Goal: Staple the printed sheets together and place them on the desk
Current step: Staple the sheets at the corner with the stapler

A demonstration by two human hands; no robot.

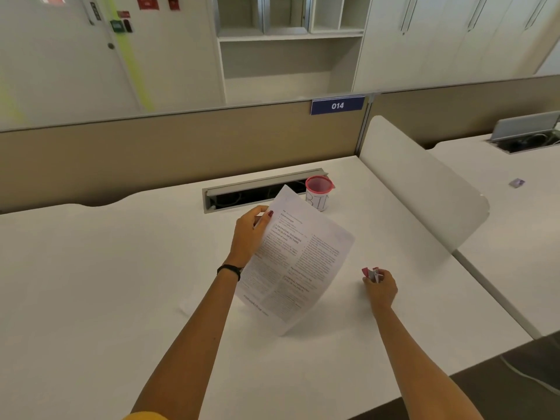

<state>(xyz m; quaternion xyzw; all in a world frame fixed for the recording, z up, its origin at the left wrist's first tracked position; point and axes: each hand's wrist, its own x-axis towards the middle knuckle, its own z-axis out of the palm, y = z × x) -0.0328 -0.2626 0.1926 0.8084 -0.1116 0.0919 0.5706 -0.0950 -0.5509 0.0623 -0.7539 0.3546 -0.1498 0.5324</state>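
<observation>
Left hand [250, 234] grip pinches sheets [295, 262] at the top edge, lifted off table [106, 268] for stapling; right hand [382, 287] grip clamped on stapler [372, 273].

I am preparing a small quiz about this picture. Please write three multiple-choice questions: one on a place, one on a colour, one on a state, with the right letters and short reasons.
1. Where does the cup stand?
A. beside the slot at the back of the desk
B. on the floor
C. on a shelf

2. What colour is the cup's rim?
A. green
B. pink
C. black

3. How are the printed sheets now?
A. lying flat on the desk
B. held up, tilted, by the left hand
C. rolled inside the cup

Answers:
1 A: it stands on the desk next to the slot.
2 B: the rim looks pink.
3 B: the left hand grips their upper edge; the right hand holds a small stapler.
</observation>
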